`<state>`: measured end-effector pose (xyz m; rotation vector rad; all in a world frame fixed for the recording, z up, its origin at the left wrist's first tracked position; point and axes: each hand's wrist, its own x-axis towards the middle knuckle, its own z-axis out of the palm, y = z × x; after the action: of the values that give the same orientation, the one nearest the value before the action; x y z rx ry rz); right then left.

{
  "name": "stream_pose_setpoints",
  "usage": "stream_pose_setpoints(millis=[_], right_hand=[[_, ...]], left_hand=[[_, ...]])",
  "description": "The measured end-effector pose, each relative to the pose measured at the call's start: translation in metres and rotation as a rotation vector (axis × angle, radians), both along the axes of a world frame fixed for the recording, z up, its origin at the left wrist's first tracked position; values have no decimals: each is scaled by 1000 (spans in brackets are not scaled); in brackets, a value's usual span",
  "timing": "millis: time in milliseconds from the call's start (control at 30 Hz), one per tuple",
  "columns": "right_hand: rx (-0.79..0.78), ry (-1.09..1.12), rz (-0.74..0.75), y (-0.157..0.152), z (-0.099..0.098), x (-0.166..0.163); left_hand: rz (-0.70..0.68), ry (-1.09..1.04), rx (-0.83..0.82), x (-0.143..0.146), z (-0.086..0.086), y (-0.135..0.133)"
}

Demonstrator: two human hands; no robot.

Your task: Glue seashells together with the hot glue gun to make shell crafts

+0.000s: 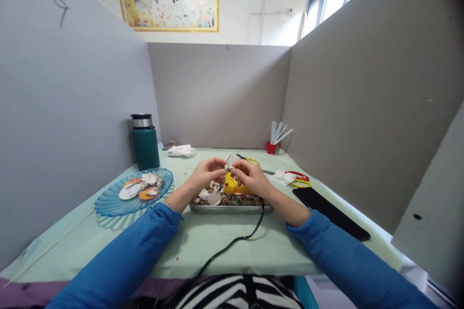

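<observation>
My left hand (207,174) and my right hand (253,177) meet above a metal tray (232,209). Both are closed, fingertips pinching a small pale shell (228,166) between them; its details are too small to make out. Below them the tray holds many small shells, among them a larger white shell (214,198). A yellow glue gun (234,184) rests on the shells, partly hidden by my right hand. Its black cord (237,239) runs over the tray's front edge toward me.
Left stand a blue shell-shaped plate (112,201) with larger shells and a green bottle (145,147). Right lie red-and-yellow-handled scissors (302,181), white tissue (284,177) and a black slab (329,212). Behind are yellow-handled scissors (251,160), a red cup (271,147) of white sticks, and partitions.
</observation>
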<state>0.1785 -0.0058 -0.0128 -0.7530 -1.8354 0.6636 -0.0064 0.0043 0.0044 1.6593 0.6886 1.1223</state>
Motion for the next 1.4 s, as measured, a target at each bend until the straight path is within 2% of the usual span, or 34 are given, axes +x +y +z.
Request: stream_pose_setpoints(millis=[733, 1133, 1400], right_hand=[[-18, 4, 7, -3, 1, 0], [63, -56, -71, -3, 0, 1], [61, -63, -78, -3, 0, 0]], left_hand=[[1, -4, -1, 0, 2, -2], [-61, 5, 25, -3, 0, -4], [-115, -13, 31, -3, 0, -3]])
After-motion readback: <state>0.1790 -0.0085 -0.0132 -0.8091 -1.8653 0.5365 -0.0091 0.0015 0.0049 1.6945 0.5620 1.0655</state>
